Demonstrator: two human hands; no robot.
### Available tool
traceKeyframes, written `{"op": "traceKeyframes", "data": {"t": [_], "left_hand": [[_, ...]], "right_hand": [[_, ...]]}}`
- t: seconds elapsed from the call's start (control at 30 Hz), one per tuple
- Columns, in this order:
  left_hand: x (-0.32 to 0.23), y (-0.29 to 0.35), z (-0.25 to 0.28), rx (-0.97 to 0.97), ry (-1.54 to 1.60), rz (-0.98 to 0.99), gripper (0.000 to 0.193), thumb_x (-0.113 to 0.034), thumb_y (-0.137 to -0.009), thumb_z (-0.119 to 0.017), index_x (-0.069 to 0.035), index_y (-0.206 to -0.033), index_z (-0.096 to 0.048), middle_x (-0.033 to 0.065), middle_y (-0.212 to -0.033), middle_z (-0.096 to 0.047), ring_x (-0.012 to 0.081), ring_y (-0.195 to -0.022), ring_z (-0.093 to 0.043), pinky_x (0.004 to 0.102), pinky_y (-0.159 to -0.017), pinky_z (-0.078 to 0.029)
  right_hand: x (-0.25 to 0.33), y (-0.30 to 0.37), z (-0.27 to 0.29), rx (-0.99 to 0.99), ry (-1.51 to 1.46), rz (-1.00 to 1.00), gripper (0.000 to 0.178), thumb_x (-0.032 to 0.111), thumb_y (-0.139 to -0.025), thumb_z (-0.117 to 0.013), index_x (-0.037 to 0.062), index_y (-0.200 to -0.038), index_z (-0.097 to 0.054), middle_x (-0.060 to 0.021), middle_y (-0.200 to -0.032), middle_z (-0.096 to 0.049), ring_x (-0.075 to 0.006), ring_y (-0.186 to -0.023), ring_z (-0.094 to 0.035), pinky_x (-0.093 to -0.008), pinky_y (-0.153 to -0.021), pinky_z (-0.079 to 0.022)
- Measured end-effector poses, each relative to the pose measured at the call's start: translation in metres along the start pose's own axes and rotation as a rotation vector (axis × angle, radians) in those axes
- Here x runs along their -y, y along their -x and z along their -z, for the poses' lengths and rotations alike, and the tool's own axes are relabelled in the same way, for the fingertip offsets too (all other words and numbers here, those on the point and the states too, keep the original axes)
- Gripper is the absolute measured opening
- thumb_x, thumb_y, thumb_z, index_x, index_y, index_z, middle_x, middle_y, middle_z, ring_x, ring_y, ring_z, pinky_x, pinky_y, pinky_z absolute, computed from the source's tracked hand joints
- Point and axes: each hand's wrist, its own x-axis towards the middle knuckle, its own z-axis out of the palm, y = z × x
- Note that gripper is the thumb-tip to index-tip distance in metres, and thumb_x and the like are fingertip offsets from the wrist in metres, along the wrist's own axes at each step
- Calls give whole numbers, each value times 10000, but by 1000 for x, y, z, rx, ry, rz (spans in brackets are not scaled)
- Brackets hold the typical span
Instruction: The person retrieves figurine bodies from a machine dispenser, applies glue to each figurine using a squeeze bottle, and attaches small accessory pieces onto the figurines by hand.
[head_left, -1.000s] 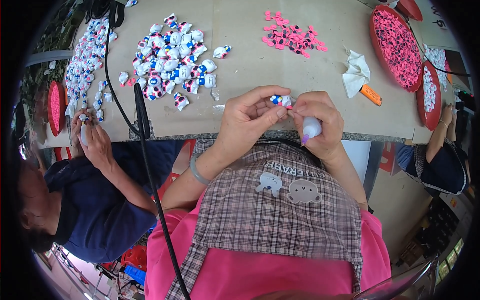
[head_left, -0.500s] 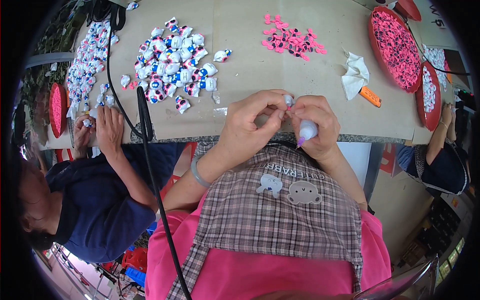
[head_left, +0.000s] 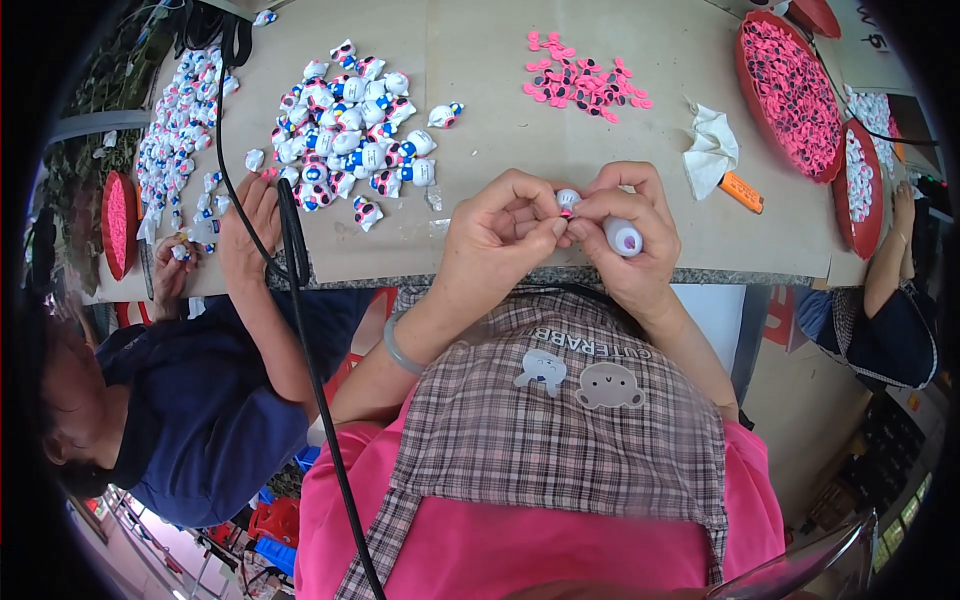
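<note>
My left hand (head_left: 497,232) and my right hand (head_left: 628,232) meet at the table's near edge, fingertips pinched together on a small white toy figure (head_left: 567,199) with a pink piece on it. In the palm of my right hand lies a small white bottle (head_left: 623,237) with a purple tip. A heap of white, blue and red toy figures (head_left: 345,130) lies on the table to the upper left of my hands. A scatter of small pink pieces (head_left: 585,80) lies beyond my hands.
The table (head_left: 480,70) is covered in tan card. A crumpled white cloth (head_left: 709,150) and an orange tube (head_left: 743,192) lie to the right. Red trays (head_left: 790,80) of pink pieces stand far right. A person in dark blue (head_left: 190,400) works at left; a black cable (head_left: 300,300) hangs down.
My hands have closed tighter on the small figure and shifted slightly. The person at left has raised a hand onto the table toward the heap of figures.
</note>
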Motion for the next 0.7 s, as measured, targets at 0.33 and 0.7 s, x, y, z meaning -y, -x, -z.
{"op": "traceKeyframes", "data": {"t": [0.33,0.7], "left_hand": [[-11,-4,3,-16,-92,50,212,31,-893,-564,39,-1105,-551,102,-1038,-609,128,-921,-627,241,-772,-530],[-7,-3,4,-32,-53,152,303,39,-871,-588,53,-1172,-551,114,-1019,-640,148,-941,-641,249,-833,-534]], "right_hand": [[-1,-7,4,95,61,-33,221,-68,-722,-680,22,-924,-680,-84,-968,-518,-133,-771,-609,-242,-650,-501],[-6,-13,15,143,394,318,261,-5,-607,-730,48,-855,-668,-71,-805,-589,-178,-643,-611,-276,-496,-476]]}}
